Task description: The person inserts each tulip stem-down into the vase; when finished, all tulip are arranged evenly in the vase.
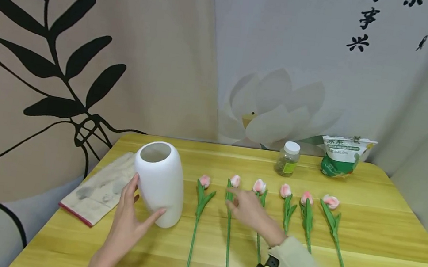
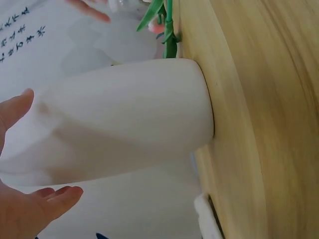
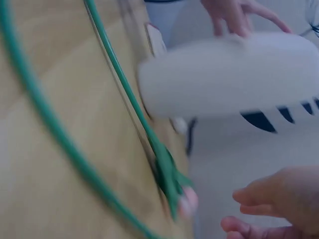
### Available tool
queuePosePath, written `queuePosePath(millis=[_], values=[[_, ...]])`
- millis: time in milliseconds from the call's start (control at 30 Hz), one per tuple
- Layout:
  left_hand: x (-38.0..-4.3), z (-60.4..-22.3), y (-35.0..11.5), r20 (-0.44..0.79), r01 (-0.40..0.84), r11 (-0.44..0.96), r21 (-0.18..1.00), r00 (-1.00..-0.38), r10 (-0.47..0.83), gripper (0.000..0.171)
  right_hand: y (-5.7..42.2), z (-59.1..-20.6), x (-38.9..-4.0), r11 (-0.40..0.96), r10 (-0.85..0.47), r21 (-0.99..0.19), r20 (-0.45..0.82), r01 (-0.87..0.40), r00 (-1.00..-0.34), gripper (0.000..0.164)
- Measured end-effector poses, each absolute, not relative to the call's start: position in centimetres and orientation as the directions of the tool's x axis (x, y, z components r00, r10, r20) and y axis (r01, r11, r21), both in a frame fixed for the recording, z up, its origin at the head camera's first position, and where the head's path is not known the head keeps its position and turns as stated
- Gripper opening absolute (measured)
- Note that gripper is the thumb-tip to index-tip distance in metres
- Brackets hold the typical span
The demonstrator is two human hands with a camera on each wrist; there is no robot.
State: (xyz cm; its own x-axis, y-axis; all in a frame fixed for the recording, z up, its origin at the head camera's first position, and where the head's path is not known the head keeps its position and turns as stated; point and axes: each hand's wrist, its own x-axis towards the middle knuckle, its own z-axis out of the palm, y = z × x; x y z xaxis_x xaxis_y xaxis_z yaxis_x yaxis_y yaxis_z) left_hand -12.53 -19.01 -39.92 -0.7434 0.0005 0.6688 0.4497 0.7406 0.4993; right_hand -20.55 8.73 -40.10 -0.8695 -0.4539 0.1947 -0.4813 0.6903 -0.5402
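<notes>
A white vase stands upright on the left part of the table. My left hand is spread at its near left side, thumb and fingers on either side of the wall; the left wrist view shows the thumb against it. Several pink artificial tulips lie in a row to the right, stems toward me. Over the second tulip from the left hovers my right hand, its fingertips beside the leaves and overlapping the third tulip. Nothing shows between its parted fingers in the right wrist view.
Left of the vase lies a folded pale cloth with a red edge. A small white-capped jar and a green and white pouch stand at the back right. Patterned curtains hang behind the table.
</notes>
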Motion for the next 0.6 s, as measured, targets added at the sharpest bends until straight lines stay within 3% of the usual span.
queuePosePath(millis=[233, 600], values=[[-13.1, -40.3, -19.2, 0.692, 0.452, 0.742, 0.496, -0.722, -0.023, 0.113, 3.3, -42.7, -21.4, 0.619, -0.514, -0.657, 0.077, -0.432, -0.854, 0.039], [-13.6, -40.8, -19.1, 0.703, 0.491, 0.693, 0.528, -0.71, -0.033, 0.115, -0.1, -44.7, -21.3, 0.706, -0.432, -0.6, 0.056, -0.376, -0.9, 0.04]])
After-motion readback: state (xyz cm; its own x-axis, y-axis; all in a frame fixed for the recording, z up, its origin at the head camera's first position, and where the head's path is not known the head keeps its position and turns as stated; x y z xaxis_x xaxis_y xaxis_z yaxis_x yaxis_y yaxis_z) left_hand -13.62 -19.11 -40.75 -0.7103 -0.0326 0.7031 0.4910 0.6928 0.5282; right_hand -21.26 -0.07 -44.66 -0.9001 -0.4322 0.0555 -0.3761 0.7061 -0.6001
